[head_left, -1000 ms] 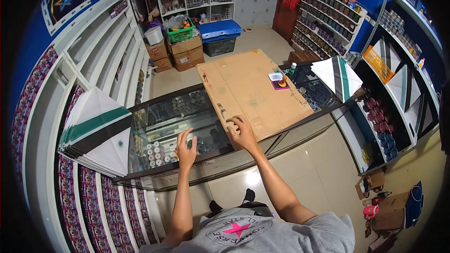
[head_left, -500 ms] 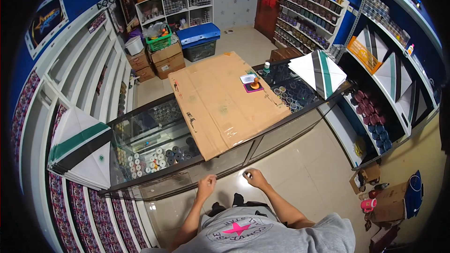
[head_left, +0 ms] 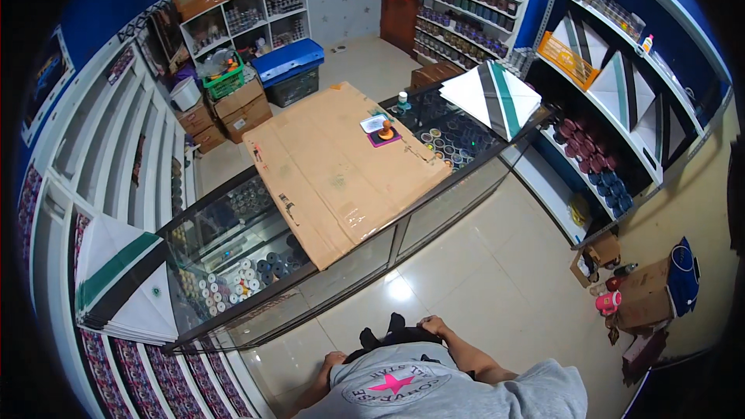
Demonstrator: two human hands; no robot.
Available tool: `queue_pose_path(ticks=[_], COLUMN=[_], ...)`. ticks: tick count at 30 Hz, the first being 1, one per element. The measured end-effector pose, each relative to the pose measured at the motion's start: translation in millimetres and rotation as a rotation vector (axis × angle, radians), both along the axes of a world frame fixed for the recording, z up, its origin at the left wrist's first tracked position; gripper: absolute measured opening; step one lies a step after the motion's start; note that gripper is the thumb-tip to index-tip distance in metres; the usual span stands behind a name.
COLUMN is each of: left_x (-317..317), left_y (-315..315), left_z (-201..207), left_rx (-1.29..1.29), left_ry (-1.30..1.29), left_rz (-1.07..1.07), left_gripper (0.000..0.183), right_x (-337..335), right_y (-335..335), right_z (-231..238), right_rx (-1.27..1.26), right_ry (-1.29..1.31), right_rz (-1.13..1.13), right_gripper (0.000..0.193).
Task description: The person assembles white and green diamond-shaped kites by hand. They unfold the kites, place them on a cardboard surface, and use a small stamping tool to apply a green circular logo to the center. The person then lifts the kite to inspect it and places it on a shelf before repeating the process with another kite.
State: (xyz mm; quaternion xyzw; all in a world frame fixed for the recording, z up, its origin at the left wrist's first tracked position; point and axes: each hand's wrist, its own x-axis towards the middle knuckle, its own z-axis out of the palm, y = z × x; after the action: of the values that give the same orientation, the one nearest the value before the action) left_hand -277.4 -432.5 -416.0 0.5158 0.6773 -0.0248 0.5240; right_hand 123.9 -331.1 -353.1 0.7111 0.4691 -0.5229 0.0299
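Observation:
My left hand (head_left: 334,359) is low beside my grey shirt, partly hidden, and its fingers do not show clearly. My right hand (head_left: 434,327) rests by my right thigh, fingers curled in, and nothing shows in it. Both hands are apart from the counter. Ahead, a cardboard sheet (head_left: 334,178) lies across the glass counter (head_left: 310,295). Toward its far right sits a stamp with an orange-brown handle (head_left: 386,130) on a dark ink pad with a purple edge (head_left: 396,140), its pale lid (head_left: 374,123) raised behind.
White sheets with green and black bands are stacked at the counter's left end (head_left: 128,287) and right end (head_left: 497,101). A small bottle (head_left: 403,100) stands beyond the cardboard. Thread spools (head_left: 225,287) fill the counter. Shelves line both sides; a cardboard box (head_left: 640,295) sits at right.
Both my hands have dropped from in front of the counter back to my body, the left to my side and the right to my thigh. The view has shifted right.

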Motion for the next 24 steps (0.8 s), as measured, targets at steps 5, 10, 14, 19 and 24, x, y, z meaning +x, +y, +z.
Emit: queue_pose_path(ticks=[5,10,14,19,24], left_x=[-2.8,51.0,92.6,157.6,218.7], left_y=[8.5,49.8,68.2,105.2,134.6], left_z=[-9.5,38.5,41.3,50.3,66.3], left_rx=[0.119,-0.065,0.003,-0.164,-0.109], left_ry=[-0.078,0.061,0.037,-0.082,-0.101], left_rz=[-0.125,0.016,0.003,0.02,-0.005], left_gripper=[0.026,0.027,0.025,0.025,0.025], right_x=[14.1,54.6,96.5,135.0,179.1], right_y=[-12.9,-12.5,-8.6,19.0,37.6], right_z=[-10.0,-26.3,-50.4,-18.6,-16.1], right_rx=[0.04,-0.014,0.037,0.032,-0.024], right_ry=[0.019,-0.055,-0.007,0.028,0.079], right_rz=[-0.083,-0.073,-0.086,-0.093,-0.097], right_gripper=[0.034,0.033,0.03,0.025,0.026])
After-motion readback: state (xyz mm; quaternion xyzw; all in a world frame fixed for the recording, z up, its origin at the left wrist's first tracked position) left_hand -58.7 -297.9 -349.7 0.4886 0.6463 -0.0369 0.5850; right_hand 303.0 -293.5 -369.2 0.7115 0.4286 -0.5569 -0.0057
